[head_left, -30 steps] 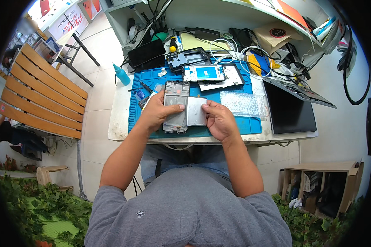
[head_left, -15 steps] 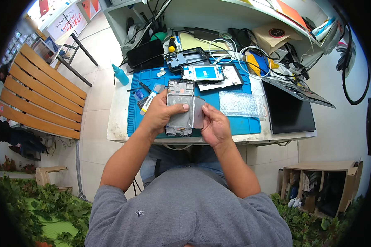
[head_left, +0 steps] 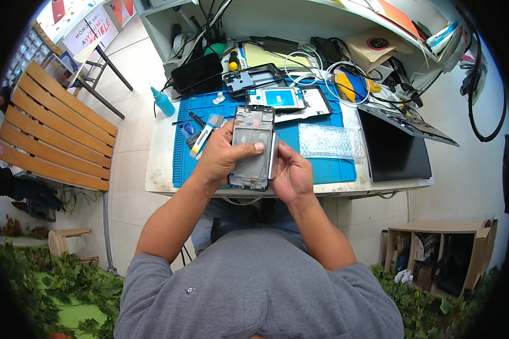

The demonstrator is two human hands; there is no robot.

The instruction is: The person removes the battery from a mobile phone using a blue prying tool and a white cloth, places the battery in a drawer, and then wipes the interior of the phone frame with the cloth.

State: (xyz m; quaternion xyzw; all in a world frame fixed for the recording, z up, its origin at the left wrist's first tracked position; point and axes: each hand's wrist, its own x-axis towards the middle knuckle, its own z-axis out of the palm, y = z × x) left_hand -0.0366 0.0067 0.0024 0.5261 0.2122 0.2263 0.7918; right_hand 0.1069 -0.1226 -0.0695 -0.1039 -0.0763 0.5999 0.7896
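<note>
My left hand [head_left: 219, 157] grips an opened smartphone body [head_left: 251, 161] above the blue work mat, its thumb lying across the grey middle. Bare internal parts show at the phone's top and bottom ends. At the right edge of the phone my right hand [head_left: 295, 176] pinches a thin grey panel [head_left: 275, 151], which stands tilted against that edge. Whether the panel is joined to the phone I cannot tell. Just beyond the phone lies a part with a bright blue face [head_left: 279, 99], beside a black phone frame [head_left: 254, 79].
Bubble wrap [head_left: 329, 141] lies on the mat [head_left: 339, 172], with a dark laptop [head_left: 398, 152] to its right. A small yellow-and-white box [head_left: 202, 140] and a blue dropper bottle [head_left: 164, 103] stand left. White cables [head_left: 328, 73] and a black phone [head_left: 198, 74] crowd the back.
The grey panel has tilted up and inward, looking narrower beside the phone. The phone has shifted slightly right in view and turned a little; both hands keep their hold.
</note>
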